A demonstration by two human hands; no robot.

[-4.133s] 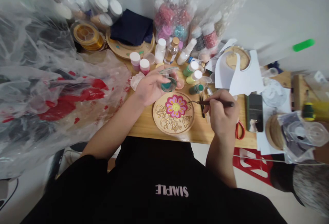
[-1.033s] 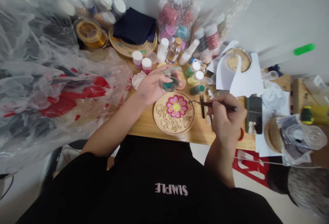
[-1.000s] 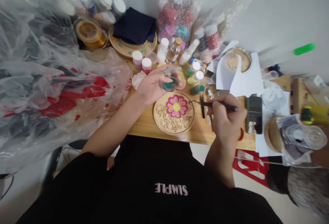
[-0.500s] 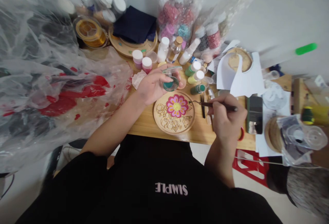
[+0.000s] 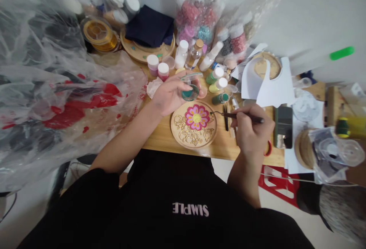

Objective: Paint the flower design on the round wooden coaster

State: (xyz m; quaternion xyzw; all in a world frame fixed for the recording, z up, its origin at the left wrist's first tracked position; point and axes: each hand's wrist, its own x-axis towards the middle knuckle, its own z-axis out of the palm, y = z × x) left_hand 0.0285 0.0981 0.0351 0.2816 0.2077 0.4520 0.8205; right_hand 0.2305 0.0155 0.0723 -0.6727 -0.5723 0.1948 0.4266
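Observation:
My left hand [image 5: 168, 94] is closed around a small clear cup [image 5: 190, 93] of dark green paint, tilted above the far edge of a round wooden plate [image 5: 178, 142]. Gold outlines run over the plate, with a pink and magenta flower [image 5: 197, 118] with a yellow centre. In my right hand [image 5: 251, 127] is a thin tool with a dark handle [image 5: 241, 118] and a slim metal end. Its tip is at a gold-outlined leaf right of the flower; whether it touches cannot be made out. An open jar of green [image 5: 220, 98] stands just beyond the tool.
Jars with white lids [image 5: 219, 85], a corked bottle [image 5: 194, 54] and a dark cloth [image 5: 150, 26] are at the back. Plastic sheeting [image 5: 71, 100] covers the left. Black tweezers [image 5: 225, 117], a phone [image 5: 283, 127] and white paper [image 5: 267, 83] lie to the right.
Almost nothing differs. The tool's tip and both hands stay in nearly the same places.

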